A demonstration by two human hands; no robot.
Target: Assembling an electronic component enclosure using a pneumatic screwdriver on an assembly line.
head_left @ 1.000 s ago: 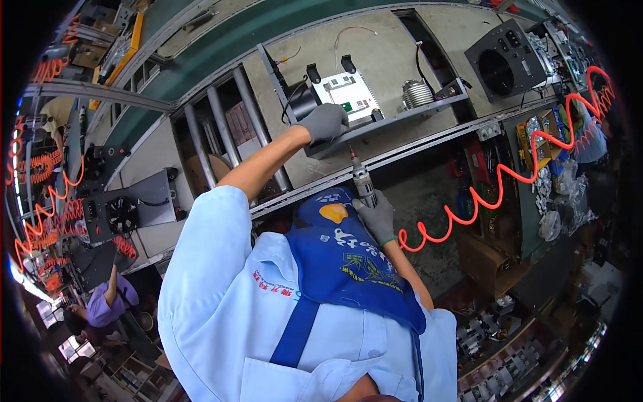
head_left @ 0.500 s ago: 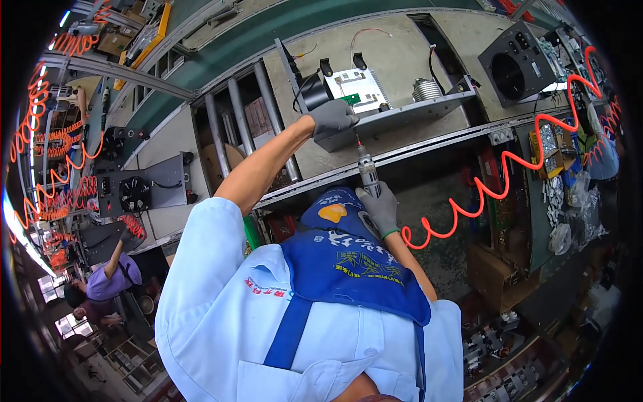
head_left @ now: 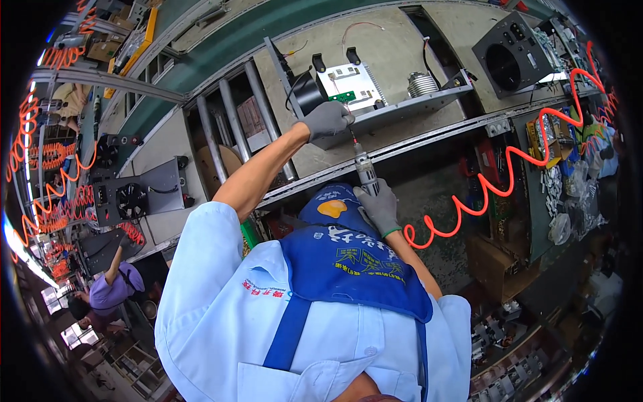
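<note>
My right hand (head_left: 380, 206), in a grey glove, is wrapped round a silver air screwdriver (head_left: 364, 169). The screwdriver's bit points up and away from me, toward the near panel of a dark grey metal chassis (head_left: 419, 115). My left hand (head_left: 326, 122), also gloved, is closed at that panel's left part, fingertips beside the bit's tip. Anything pinched in those fingers is hidden. Inside the chassis are a white finned block (head_left: 357, 84), a small green circuit board (head_left: 342, 97), a black round duct (head_left: 309, 92) and a silver ribbed cylinder (head_left: 422, 84).
A coiled orange air hose (head_left: 479, 201) stretches to the right of my right hand. Metal rollers (head_left: 268, 115) lie left of the chassis. Another dark housing (head_left: 512, 57) stands at the far right. At left, a person in purple (head_left: 115, 289) works near another fan unit (head_left: 137, 195).
The chassis and bench appear shifted slightly left in view. Both hands keep their places at the panel and on the screwdriver, and the bit stays near the left fingertips.
</note>
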